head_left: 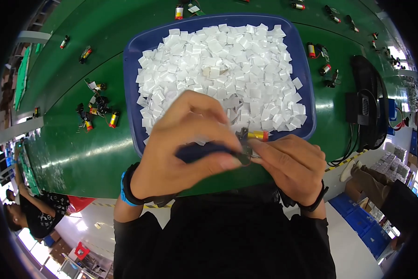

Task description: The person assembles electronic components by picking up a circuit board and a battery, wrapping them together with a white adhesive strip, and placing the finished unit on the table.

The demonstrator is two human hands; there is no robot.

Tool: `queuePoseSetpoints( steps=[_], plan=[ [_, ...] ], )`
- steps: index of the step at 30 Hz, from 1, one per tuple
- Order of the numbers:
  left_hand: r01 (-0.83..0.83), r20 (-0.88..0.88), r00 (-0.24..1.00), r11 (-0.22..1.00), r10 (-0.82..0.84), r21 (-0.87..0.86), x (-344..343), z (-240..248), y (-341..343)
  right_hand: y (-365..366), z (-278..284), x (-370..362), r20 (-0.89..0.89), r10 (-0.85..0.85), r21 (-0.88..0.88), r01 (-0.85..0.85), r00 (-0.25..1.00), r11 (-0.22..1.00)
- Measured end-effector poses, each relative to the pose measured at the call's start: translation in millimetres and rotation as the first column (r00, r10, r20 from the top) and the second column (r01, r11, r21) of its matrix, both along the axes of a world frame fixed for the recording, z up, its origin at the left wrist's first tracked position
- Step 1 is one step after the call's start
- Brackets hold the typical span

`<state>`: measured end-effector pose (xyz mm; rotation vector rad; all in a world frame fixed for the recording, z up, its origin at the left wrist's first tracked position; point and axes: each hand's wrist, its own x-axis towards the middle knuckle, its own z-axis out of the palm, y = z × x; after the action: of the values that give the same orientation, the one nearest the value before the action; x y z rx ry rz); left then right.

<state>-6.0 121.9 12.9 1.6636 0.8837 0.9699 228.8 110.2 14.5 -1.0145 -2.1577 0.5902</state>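
Note:
My right hand (293, 162) pinches a small electronic assembly with a battery (258, 135) over the near edge of the blue tray (313, 102). The battery is a yellow cylinder with a red end, beside dark parts. My left hand (185, 144) arches in from the left, somewhat blurred. Its thumb and index fingertips come together at the assembly's dark left side; what they pinch there is too smeared to name. Beyond both hands, a heap of small white square pieces (218, 51) fills the tray.
Several similar battery assemblies lie left of the tray, such as one battery (114, 119), and more lie to the right (325, 69). A black mesh-backed object (369, 83) and a black power adapter (356, 108) with cables rest on the green table (78, 172) at right. Another person (41, 209) is far left.

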Motion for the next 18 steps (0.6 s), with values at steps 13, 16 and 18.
queuePoseSetpoints(
  steps=[13, 16, 18],
  plan=[
    [0.153, 0.178, 0.983, 0.783, -0.055, -0.602, 8.4, 0.0, -8.9, 2.1, 3.3, 4.4, -0.236, -0.162, -0.54, 0.01, 0.958, 0.842],
    [0.113, 0.065, 0.994, 0.854, -0.093, -0.508, 7.6, -1.4, -8.4, 6.8, 3.7, 4.8, -0.143, -0.05, -0.524, -0.033, 0.989, 0.851],
    [0.054, 0.019, 0.999, 0.866, -0.051, -0.497, 9.0, 1.7, -9.1, 6.7, 5.2, 5.8, -0.206, -0.022, -0.547, -0.097, 0.978, 0.832]
  ],
)
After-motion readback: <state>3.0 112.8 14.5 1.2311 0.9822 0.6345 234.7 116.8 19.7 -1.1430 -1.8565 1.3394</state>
